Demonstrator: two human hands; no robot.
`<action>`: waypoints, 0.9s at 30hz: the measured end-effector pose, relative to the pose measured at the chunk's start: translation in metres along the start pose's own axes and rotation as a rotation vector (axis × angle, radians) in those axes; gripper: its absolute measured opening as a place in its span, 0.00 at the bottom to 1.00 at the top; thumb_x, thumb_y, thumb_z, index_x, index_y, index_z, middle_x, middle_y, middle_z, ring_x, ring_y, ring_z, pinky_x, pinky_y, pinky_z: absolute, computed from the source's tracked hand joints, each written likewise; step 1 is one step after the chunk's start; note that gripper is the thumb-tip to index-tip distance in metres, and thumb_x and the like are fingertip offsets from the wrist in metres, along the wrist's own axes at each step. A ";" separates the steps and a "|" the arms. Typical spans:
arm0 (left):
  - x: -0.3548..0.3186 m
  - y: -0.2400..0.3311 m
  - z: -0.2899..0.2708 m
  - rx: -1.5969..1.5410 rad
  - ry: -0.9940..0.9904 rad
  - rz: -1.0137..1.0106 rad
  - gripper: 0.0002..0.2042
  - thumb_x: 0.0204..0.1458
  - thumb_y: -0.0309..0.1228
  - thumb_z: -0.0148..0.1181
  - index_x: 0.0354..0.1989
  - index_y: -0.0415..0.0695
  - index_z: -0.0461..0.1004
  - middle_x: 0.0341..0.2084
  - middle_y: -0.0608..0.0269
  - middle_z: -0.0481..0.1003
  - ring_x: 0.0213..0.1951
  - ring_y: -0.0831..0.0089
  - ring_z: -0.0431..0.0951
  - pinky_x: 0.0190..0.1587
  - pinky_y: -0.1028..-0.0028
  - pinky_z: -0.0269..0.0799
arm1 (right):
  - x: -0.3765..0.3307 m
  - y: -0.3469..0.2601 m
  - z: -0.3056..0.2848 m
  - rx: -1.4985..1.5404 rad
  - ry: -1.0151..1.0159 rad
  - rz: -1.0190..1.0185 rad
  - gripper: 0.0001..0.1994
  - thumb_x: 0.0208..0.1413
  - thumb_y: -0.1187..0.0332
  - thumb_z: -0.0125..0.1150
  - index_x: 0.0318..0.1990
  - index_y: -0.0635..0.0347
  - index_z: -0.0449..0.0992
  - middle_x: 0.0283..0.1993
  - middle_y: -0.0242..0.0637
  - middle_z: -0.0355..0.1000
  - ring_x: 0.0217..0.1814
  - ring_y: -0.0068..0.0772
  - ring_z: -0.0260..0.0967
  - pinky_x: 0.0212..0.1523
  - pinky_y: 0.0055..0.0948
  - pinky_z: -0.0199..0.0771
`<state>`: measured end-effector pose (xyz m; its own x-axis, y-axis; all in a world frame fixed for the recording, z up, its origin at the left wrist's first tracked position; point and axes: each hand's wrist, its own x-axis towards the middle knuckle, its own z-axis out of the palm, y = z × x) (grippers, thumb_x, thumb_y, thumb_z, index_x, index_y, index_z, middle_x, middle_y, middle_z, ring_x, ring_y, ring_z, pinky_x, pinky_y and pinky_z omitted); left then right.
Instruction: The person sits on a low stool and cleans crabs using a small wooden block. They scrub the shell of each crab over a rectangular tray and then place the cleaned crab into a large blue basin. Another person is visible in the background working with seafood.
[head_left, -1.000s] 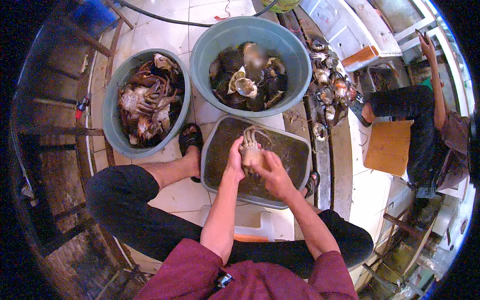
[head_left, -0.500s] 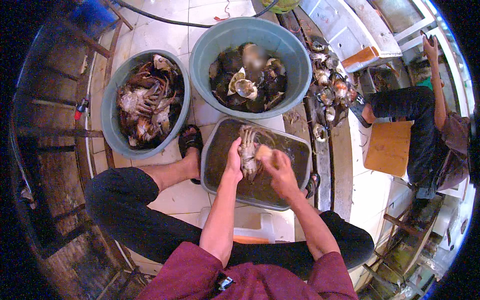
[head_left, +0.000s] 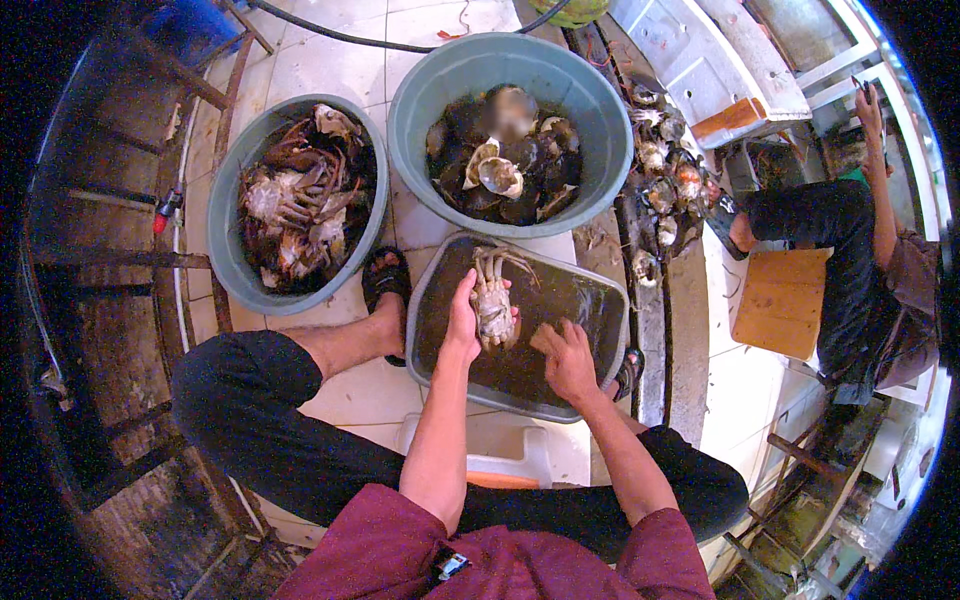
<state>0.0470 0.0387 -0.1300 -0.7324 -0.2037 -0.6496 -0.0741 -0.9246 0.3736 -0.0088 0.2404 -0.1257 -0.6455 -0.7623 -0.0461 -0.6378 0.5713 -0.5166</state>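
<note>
My left hand (head_left: 462, 320) is closed around a crab (head_left: 492, 308), its pale underside and bunched legs facing up. The crab is above a grey rectangular basin (head_left: 420, 362) of murky brown water that sits between my feet. To the right of the crab, and apart from it, my right hand (head_left: 568, 362) is low over the water. Its fingers grip a small tan pad (head_left: 544, 338), mostly covered by them; whether it is a sponge or a brush I cannot tell.
A round tub (head_left: 375, 215) heaped with crab pieces stands at the left. Beyond the basin, a larger round tub (head_left: 400, 110) holds dark crab shells. More shells (head_left: 660, 185) lie on wooden planks at the right, near another person's leg (head_left: 800, 225) and a wooden board (head_left: 782, 300).
My right hand has drawn away from the crab, rightward and down toward the water, with the tan pad. The crab stays in my left hand, its underside now more exposed.
</note>
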 end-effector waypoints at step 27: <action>0.009 -0.016 0.017 0.236 0.113 0.273 0.25 0.60 0.53 0.40 0.41 0.43 0.74 0.30 0.63 0.77 0.25 0.73 0.75 0.31 0.72 0.73 | 0.040 -0.063 -0.004 0.228 0.111 -0.057 0.04 0.50 0.77 0.56 0.35 0.63 0.72 0.34 0.43 0.62 0.39 0.47 0.61 0.41 0.41 0.64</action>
<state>0.0301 0.0570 -0.1301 -0.6683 -0.4792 -0.5689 -0.0496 -0.7344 0.6769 0.0040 0.1754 -0.0920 -0.6619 -0.7458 0.0762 -0.5709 0.4355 -0.6960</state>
